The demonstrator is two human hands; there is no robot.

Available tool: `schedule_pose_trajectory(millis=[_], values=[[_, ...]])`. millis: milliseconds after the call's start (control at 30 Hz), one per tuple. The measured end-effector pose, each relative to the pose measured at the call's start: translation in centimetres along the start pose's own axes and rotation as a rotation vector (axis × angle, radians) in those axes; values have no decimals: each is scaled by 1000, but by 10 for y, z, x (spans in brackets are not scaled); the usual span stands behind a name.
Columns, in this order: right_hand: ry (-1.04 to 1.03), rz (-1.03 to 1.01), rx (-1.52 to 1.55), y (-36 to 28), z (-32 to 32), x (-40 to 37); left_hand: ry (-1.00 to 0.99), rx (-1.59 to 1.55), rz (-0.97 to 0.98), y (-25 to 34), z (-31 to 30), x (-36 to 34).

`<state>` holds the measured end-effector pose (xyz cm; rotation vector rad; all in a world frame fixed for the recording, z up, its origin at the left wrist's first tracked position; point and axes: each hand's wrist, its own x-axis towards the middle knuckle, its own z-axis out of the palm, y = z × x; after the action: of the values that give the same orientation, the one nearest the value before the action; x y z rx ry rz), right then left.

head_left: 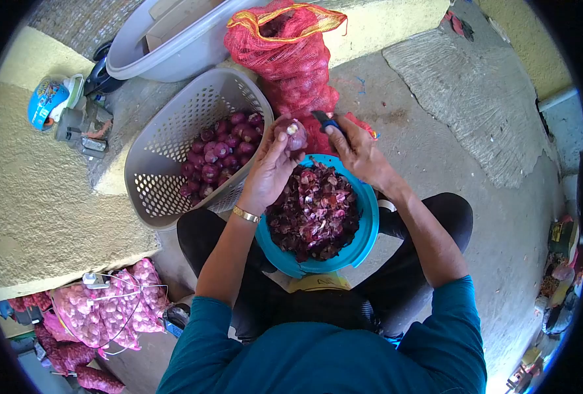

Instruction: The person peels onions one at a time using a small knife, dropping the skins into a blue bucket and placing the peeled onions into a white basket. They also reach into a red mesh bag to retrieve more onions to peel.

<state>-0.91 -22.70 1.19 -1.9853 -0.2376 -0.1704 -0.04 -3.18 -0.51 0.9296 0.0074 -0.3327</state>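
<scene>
Left hand (270, 167) was curled round a red onion (295, 138) near the far rim of a turquoise tub (369, 226) of onion skins (314, 210); the right hand (362, 151) gripped a small knife (321, 118) just beside it. Leftward stood a grey perforated basket (163, 151) of onions (222, 152); beyond, a red mesh sack (295, 73).

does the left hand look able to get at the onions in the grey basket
Probably yes: the left hand is beside the open-topped basket, though the onion it holds may need setting down first.
</scene>
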Motion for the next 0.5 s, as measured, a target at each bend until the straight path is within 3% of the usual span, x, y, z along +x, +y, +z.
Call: schedule_pose_trajectory(millis=[33,67,133,300,400,467,500], values=[[83,-124,-52,2,1,1,-21,-33,-5,-2,-9,2],[82,-124,-53,3,1,1,-41,-66,-8,-4,-18,5],[20,64,90,0,-1,1,-80,-30,-15,0,-18,7],[-17,28,49,-1,-5,-1,-145,-167,-54,4,-5,5],[-26,22,68,-2,-6,-2,-118,-292,-155,-8,-22,11],[-22,45,81,3,-2,-3,16,-294,-193,-17,-36,14],[3,-42,26,3,3,-4,15,-294,-196,-18,-33,13]])
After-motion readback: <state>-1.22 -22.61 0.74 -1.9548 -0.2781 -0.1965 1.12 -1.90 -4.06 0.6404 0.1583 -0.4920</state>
